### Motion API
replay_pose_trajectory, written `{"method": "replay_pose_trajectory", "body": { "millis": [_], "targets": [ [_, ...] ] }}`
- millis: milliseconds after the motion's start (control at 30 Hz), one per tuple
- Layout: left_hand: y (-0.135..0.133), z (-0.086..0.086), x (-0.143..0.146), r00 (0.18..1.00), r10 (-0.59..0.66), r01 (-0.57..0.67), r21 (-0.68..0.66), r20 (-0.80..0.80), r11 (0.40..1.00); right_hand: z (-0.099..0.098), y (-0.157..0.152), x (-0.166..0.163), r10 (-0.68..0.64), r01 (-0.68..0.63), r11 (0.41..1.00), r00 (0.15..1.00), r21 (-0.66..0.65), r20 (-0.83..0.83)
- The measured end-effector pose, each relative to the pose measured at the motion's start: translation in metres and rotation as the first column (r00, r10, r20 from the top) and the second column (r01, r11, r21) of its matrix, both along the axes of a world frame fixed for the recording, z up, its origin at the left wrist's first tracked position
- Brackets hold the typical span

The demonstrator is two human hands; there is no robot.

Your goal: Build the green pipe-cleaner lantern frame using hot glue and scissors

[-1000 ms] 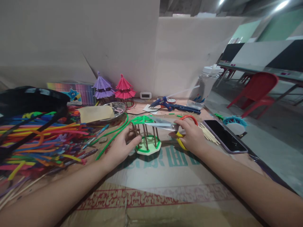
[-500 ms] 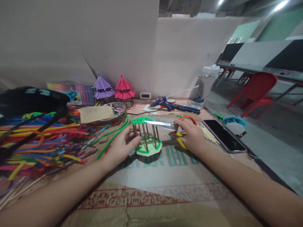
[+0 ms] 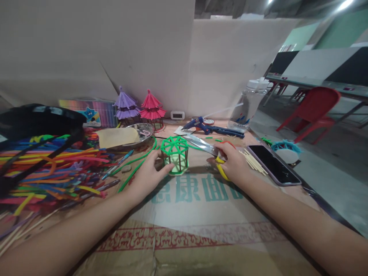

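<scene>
Between my hands stands a small pavilion frame (image 3: 174, 155) with brown posts, a green spoked top and a pale base edged in green. My left hand (image 3: 149, 172) grips it from the left, thumb in front and fingers behind the posts. In my right hand (image 3: 232, 163) are scissors (image 3: 202, 145) with yellow and orange handles, their blades pointing left behind the frame's top. A green pipe cleaner (image 3: 198, 147) runs off to the right of the frame near the blades. Longer green pipe cleaners (image 3: 133, 175) lie beside my left hand.
Loose coloured pipe cleaners (image 3: 57, 168) pile up at left. Behind are purple (image 3: 126, 103) and pink (image 3: 152, 105) model roofs, a metal dish (image 3: 146, 132), a glue gun (image 3: 198, 123) and a bottle (image 3: 248, 101). Wooden sticks (image 3: 254, 163) and a phone (image 3: 273, 165) lie at right.
The pavilion frame has gone from tilted, base toward me, to upright with its base lower on the cardboard. The scissor blades have moved right and back from its green top.
</scene>
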State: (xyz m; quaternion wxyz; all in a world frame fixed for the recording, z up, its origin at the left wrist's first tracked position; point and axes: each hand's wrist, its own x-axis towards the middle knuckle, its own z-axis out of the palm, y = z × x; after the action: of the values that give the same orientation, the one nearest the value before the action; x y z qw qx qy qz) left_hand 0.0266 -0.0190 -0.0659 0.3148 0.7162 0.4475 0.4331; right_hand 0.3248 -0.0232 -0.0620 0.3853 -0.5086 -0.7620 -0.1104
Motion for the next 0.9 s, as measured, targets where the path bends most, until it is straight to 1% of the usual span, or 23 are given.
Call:
{"method": "replay_pose_trajectory", "body": {
  "millis": [67,167,200,233,333,400,500,600,667,767,900],
  "targets": [
    [0.0028,-0.0019,-0.0016,1.0,0.029,-0.029,0.001,0.004,1.0,-0.0012,0.0008,0.001,0.005,-0.005,1.0,1.0,-0.005,0.0],
    [0.006,-0.0044,-0.0033,0.992,0.096,-0.095,-0.02,0.085,0.995,-0.0032,0.0009,0.0019,0.004,-0.004,1.0,1.0,-0.015,0.002],
    [0.0066,-0.0048,-0.0034,0.989,0.099,-0.098,-0.019,0.113,0.995,-0.0038,0.0009,0.0021,0.001,-0.001,1.0,1.0,-0.019,-0.001],
    [0.007,-0.0048,-0.0032,0.987,0.082,-0.08,-0.019,0.141,0.997,-0.0043,0.0009,0.0022,0.0,0.0,1.0,1.0,-0.021,-0.004],
    [0.0069,-0.0036,-0.0015,0.978,-0.023,0.032,-0.041,0.209,0.999,-0.0049,0.0009,0.0025,-0.006,0.005,0.999,1.0,-0.032,-0.011],
    [0.0063,-0.0027,-0.0003,0.978,-0.055,0.068,-0.06,0.199,0.996,-0.0042,0.0007,0.0023,-0.007,0.007,0.999,1.0,-0.035,-0.011],
    [0.0065,-0.0035,-0.0004,0.989,-0.089,0.098,-0.069,0.119,0.993,-0.0019,-0.0002,0.0013,0.002,-0.002,0.999,1.0,-0.04,-0.007],
    [0.008,-0.0063,-0.0026,0.994,-0.087,0.091,-0.063,0.067,0.994,0.0004,-0.0015,0.0,0.028,-0.029,0.999,0.999,-0.036,-0.016],
    [0.0087,-0.0074,-0.0038,0.994,-0.076,0.078,-0.035,0.074,0.996,0.0014,-0.0023,-0.0008,0.035,-0.036,0.999,0.999,-0.032,-0.021],
    [0.0071,-0.0053,-0.0035,0.991,-0.117,0.117,0.007,0.069,0.993,0.0017,-0.0031,-0.0016,0.028,-0.029,0.999,0.999,-0.033,-0.022],
    [0.0035,0.0012,-0.001,0.989,-0.128,0.129,-0.015,0.077,0.992,-0.0001,-0.0022,-0.0011,0.012,-0.013,0.999,0.999,-0.03,-0.03]
  ]
}}
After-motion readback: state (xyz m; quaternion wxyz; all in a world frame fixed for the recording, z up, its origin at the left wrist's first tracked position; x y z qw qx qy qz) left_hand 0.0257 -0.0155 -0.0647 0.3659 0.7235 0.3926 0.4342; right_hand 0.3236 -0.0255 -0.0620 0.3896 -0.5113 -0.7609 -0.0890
